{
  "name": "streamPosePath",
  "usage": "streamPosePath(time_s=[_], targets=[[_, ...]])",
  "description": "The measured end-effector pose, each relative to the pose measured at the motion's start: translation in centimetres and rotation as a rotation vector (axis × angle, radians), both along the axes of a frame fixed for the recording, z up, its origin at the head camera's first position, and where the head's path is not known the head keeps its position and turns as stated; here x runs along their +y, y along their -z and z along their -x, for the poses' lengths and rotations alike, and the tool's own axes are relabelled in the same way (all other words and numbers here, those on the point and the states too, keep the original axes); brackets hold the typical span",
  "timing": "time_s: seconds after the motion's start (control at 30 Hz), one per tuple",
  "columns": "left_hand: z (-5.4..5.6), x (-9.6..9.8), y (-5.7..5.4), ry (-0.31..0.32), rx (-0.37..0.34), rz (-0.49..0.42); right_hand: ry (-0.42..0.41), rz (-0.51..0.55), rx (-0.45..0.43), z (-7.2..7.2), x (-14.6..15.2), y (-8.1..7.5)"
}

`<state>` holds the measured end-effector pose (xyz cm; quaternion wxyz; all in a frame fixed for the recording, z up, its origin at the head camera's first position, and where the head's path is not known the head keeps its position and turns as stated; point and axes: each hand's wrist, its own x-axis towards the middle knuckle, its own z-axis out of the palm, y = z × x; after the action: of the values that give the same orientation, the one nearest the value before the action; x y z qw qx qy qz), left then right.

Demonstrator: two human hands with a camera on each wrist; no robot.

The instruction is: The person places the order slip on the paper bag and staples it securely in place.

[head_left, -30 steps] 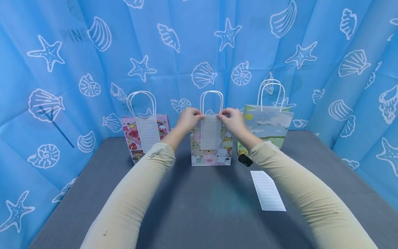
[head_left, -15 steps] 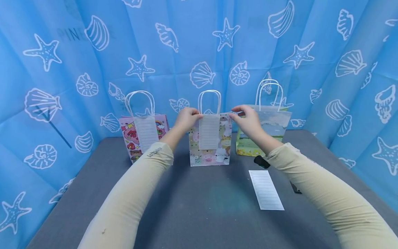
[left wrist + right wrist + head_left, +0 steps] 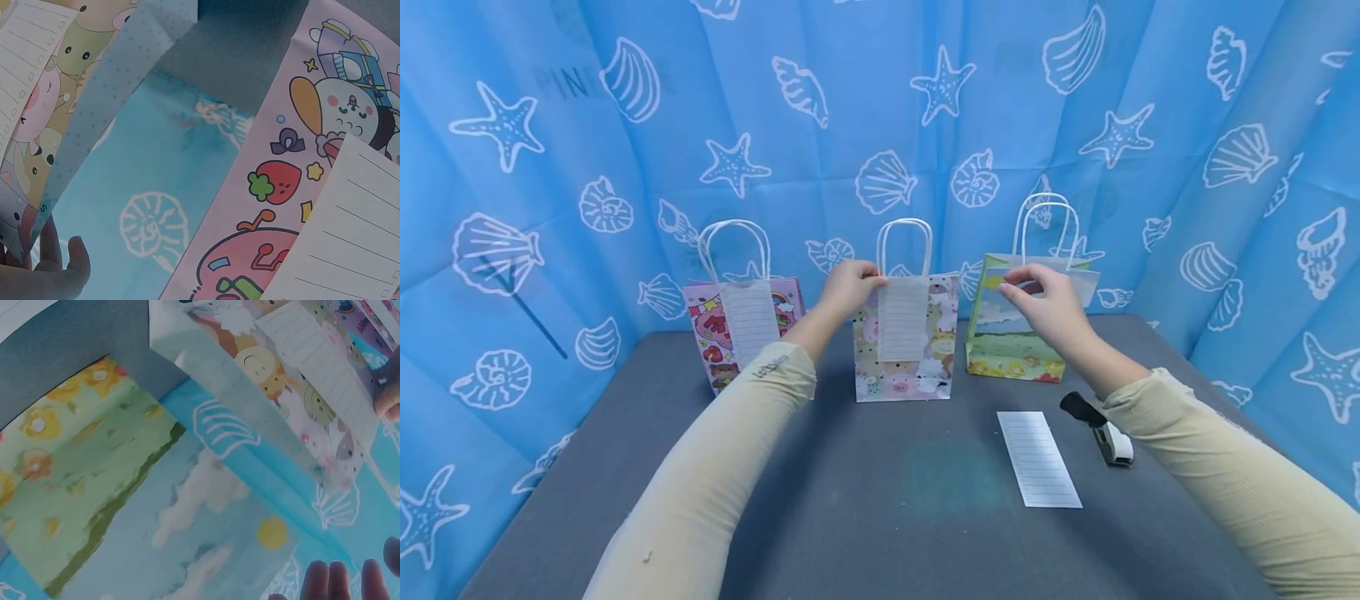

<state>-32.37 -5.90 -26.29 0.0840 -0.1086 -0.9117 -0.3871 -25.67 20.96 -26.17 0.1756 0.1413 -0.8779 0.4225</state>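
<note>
My left hand (image 3: 852, 287) pinches the top left corner of a lined paper slip (image 3: 902, 321) against the rim of the middle gift bag (image 3: 942, 337), which has cartoon animals on it. Its thumb lies on the slip, while other fingers (image 3: 51, 247) reach behind the bag's edge in the left wrist view. The slip hangs down the bag's front, below the white handles. My right hand (image 3: 1051, 307) is apart from the middle bag, with nothing between its loosely bent fingers. It overlaps the landscape gift bag (image 3: 992, 346) in the head view.
At left stands a pink gift bag (image 3: 709, 321) with another lined slip (image 3: 748, 321) on its front. A loose lined slip (image 3: 1040, 460) lies on the grey table (image 3: 865, 517), beside a small black-and-white tool (image 3: 1111, 442). A blue seashell curtain (image 3: 820, 192) hangs behind.
My right hand has let go of the slip's top right corner and moved right, in front of the landscape bag. The black-and-white tool has come into view. My left hand keeps its grip.
</note>
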Motion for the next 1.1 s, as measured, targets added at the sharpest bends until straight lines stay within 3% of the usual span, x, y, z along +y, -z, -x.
streamPosePath(time_s=[0.6,0.93,1.1], targets=[[-0.1,-0.1,0.2,0.007,0.016,-0.003,0.143,-0.003,-0.036,-2.0,4.4,0.5],[-0.3,-0.3,0.2,-0.013,0.022,-0.018,0.252,0.046,-0.102,-3.1,6.7,2.5],[-0.2,-0.4,0.3,-0.022,0.033,-0.016,0.293,0.058,-0.193,-3.7,7.7,3.5]])
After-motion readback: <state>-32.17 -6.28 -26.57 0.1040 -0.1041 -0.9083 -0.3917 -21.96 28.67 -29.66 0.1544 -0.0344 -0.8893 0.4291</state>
